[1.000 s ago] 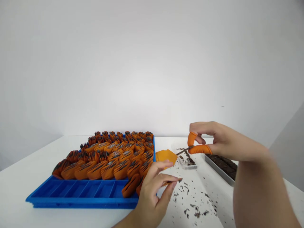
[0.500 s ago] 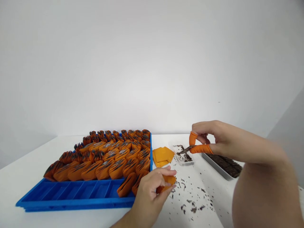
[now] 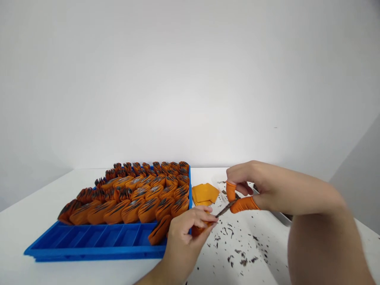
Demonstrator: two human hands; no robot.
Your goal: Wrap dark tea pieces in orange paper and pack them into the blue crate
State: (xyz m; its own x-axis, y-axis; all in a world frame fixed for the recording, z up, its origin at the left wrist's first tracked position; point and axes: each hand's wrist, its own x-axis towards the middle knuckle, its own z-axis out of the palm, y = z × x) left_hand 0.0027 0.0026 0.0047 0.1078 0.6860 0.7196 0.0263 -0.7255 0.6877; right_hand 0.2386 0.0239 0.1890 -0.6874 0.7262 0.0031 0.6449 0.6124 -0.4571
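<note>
In the head view, the left hand (image 3: 188,235) is pinching an orange piece (image 3: 198,230) near the blue tray (image 3: 101,252); its grip is closed, presumably to steady soft material. The right hand (image 3: 255,182) is holding a dark strip (image 3: 225,209) in a closed grip between orange finger covers (image 3: 245,204), probably worn for cleanliness. The strip is slanting down to the left fingertips (image 3: 212,218); whether it is entering the orange piece cannot be told. Orange bundles (image 3: 130,211) are leaning in rows, the tray likely keeping them separate. Yellow squares (image 3: 204,194) are lying within easy reach. Dark crumbs (image 3: 243,262) are dotting the surface (image 3: 29,202).
</note>
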